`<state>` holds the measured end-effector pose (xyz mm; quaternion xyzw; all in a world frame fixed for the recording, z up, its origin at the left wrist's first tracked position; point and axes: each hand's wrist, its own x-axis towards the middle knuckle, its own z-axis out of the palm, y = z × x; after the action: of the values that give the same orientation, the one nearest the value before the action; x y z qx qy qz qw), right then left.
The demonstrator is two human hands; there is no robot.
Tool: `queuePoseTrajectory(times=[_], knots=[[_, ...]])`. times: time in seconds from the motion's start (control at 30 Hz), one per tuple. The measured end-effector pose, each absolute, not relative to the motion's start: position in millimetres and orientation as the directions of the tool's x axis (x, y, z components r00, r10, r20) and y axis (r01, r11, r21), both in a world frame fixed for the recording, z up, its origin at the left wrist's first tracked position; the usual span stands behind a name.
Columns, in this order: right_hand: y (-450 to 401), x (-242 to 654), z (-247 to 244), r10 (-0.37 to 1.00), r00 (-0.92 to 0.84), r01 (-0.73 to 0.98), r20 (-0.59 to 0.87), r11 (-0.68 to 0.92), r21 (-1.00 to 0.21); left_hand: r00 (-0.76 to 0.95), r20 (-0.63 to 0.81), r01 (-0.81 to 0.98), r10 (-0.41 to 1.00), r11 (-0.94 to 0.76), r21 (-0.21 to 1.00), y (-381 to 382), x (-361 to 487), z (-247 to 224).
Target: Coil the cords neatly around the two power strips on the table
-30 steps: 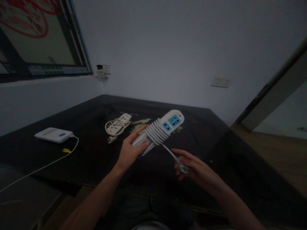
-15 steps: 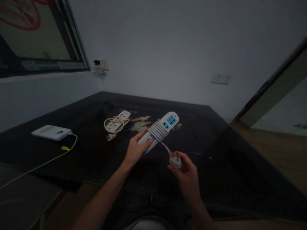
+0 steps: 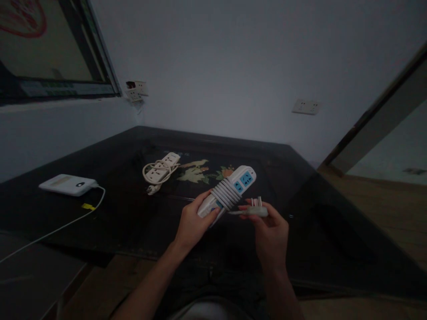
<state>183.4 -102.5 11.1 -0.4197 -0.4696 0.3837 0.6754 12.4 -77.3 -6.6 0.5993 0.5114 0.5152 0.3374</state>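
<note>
My left hand (image 3: 194,218) is closed around the lower end of a white power strip (image 3: 247,171) with blue sockets. The strip is held tilted above the dark table, its far end pointing up and right. A grey-white cord (image 3: 227,194) is wound several times around its middle. From the coil a short length runs to the plug (image 3: 257,211), which my right hand (image 3: 271,226) grips between thumb and fingers. The plug's prongs point upward. Another white power strip (image 3: 162,168), with its cord looped loosely over it, lies on the table to the left.
The dark glossy table (image 3: 207,242) bears a flower-and-leaf picture (image 3: 195,173). At its left lies a white device (image 3: 68,184) with a cable, near a yellow tag (image 3: 88,206). Wall sockets (image 3: 306,106) sit behind, and a window (image 3: 50,53) is at upper left.
My right hand has turned the plug so its prongs point up, moving it right and slightly upward. The held power strip has shifted a little right and down.
</note>
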Motion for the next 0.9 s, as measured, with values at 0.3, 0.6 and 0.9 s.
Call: queuePoseTrajectory(times=[0.3,0.6,0.9], knots=[[-106.1,187.0,20.9,0.881,0.262,0.024,0.395,0.403,-0.915,0.14,-0.055,-0.092,0.989,0.068,0.993,-91.3,31.9,-24.3],[-108.5,154.3,2.1,0.639,0.193,0.326,0.744,0.673,-0.663,0.041,0.135,-0.056,0.99,-0.133,0.99,-120.5,56.5,-24.6],[-122.9,164.3,-5.6,0.531,0.147,0.265,0.835,0.792,-0.55,0.168,0.054,-0.169,0.984,-0.025,0.985,-129.5,52.7,-17.0]])
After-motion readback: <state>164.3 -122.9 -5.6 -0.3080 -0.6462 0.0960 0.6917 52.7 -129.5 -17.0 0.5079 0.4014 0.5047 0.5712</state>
